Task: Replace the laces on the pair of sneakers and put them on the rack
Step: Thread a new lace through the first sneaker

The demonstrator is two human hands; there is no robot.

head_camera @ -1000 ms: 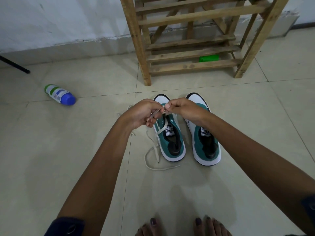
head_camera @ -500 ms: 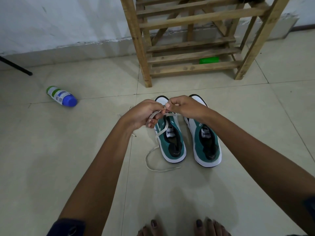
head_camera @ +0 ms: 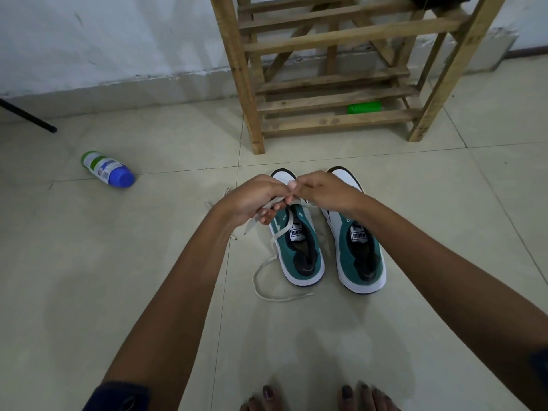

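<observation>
sneakers [head_camera: 326, 241], green suede with white rubber soles, sit on the tiled floor [head_camera: 118, 277] before the slatted wooden rack [head_camera: 332, 102], and we see left hand [head_camera: 252, 200] and right hand [head_camera: 323, 191] each pinching the flat white lace [head_camera: 268, 287], whose slack tail, we judge, could snag or pull out.

Teal-and-white sneakers [head_camera: 326, 244], off-white lace [head_camera: 267, 280]

Home interior: tiled floor [head_camera: 118, 292], scuffed white wall [head_camera: 103, 40], wooden shoe rack [head_camera: 326, 81], toppled bottle [head_camera: 106, 169], bare feet.
</observation>
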